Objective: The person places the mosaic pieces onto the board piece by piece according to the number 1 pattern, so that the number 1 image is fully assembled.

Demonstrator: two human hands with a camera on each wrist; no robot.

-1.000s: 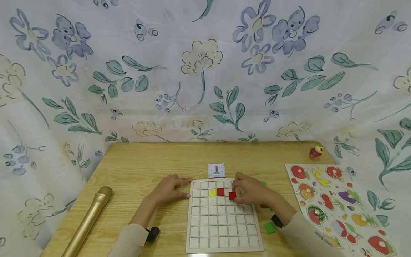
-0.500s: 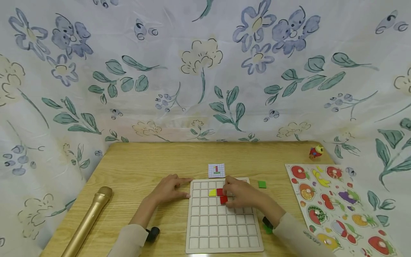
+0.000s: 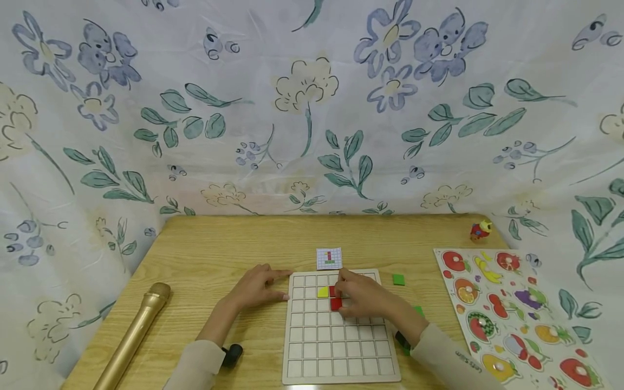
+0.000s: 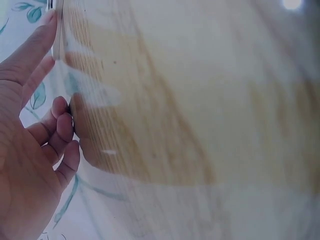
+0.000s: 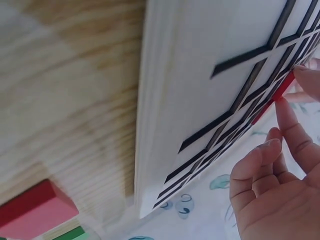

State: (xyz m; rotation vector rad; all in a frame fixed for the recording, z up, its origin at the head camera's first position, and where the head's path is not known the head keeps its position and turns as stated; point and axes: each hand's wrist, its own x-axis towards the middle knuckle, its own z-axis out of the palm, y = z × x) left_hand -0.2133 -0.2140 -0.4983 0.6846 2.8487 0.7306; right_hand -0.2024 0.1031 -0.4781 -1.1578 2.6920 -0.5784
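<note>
My right hand [image 3: 363, 295] pinches a red square tile [image 3: 336, 305] between thumb and fingers, over the third row of the pale wooden grid board [image 3: 319, 349]. Directly above that tile lies a second red tile [image 3: 332, 291], partly covered by the fingertips. A yellow tile [image 3: 323, 293] with a curved edge sits to its left. In the right wrist view, red shows at the grid [image 5: 284, 86] under the fingertips. My left hand [image 3: 255, 287] rests at the board's left edge, thumb and forefinger extended to it. A small card [image 3: 329, 259] with a coloured grid pattern lies behind the board.
Green tiles [image 3: 398, 279] lie right of the board, some partly behind the right wrist. A red block [image 5: 37, 210] shows there in the right wrist view. A gold microphone [image 3: 136, 330] lies left, a fruit puzzle board [image 3: 458, 271] right, and a small figurine [image 3: 480, 231] at the back.
My right hand has moved left across the board with the red tile, bringing it directly below the other red one. The left hand stays in place.
</note>
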